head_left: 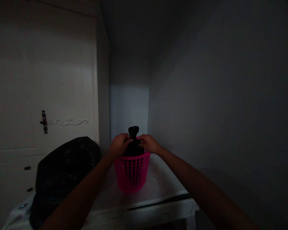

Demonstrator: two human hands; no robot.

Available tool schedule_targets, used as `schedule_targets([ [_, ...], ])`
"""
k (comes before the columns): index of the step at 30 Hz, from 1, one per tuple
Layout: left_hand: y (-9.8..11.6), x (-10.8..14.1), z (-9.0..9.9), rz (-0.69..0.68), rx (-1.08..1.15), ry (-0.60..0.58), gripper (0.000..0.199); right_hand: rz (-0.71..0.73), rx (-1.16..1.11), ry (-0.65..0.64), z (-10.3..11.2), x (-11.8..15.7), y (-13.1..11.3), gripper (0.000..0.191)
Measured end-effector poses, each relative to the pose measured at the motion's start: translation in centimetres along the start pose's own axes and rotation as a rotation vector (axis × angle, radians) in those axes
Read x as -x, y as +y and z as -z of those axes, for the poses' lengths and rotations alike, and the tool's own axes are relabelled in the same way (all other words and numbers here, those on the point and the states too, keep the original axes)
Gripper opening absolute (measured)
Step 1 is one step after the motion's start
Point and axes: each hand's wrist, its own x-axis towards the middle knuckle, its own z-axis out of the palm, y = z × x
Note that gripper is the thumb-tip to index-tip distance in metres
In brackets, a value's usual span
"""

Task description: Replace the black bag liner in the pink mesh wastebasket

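Pink basket (121, 176), black bag (134, 150), second bag (67, 166) in matching black.
Shows hot pink on the basket, patterned with rows of openings backed by black; plain black on both bags; off-white on the wardrobe (67, 86), with a raised scroll pattern (69, 122) in similar tone; near-black on the handle (44, 122); dull grey on the wall (220, 95); dim whitish on the tabletop (162, 182).

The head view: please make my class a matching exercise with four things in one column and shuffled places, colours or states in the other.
1. basket
2. smaller black bag
3. handle
4. larger black bag

A. partly behind the left forearm
B. on the white door
C. bright pink
D. between left hand and right hand

Pairs: 1-C, 2-D, 3-B, 4-A
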Motion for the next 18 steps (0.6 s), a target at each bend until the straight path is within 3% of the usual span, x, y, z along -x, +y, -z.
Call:
schedule_targets([
  [2,-1.1,0.2,0.7,0.006,-0.051,-0.008,0.018,0.032,0.082,0.033,0.4,0.4,0.7,0.021],
  [5,-2.3,0.4,1.0,0.059,-0.096,0.024,0.014,0.025,0.100,0.139,0.7,0.6,1.2,0.022],
  [7,-2.4,0.5,0.6,0.093,-0.013,0.043,0.012,0.027,0.079,0.196,0.6,0.5,0.9,0.024],
  [11,-1.4,0.4,-0.8,0.051,0.237,-0.114,0.023,0.041,-0.032,0.274,0.3,-0.2,-0.9,0.024],
  [13,-1.2,0.4,-1.1,0.013,0.185,-0.169,0.018,0.033,-0.169,0.238,0.3,-0.4,-1.4,0.019],
  [15,-1.3,0.3,-1.2,-0.018,0.159,-0.124,0.016,0.042,-0.341,0.147,0.3,-0.3,-1.3,0.021],
  [18,-1.7,0.2,-1.2,-0.011,0.322,-0.042,0.026,0.075,-0.508,-0.028,0.0,0.0,-0.5,0.058],
])
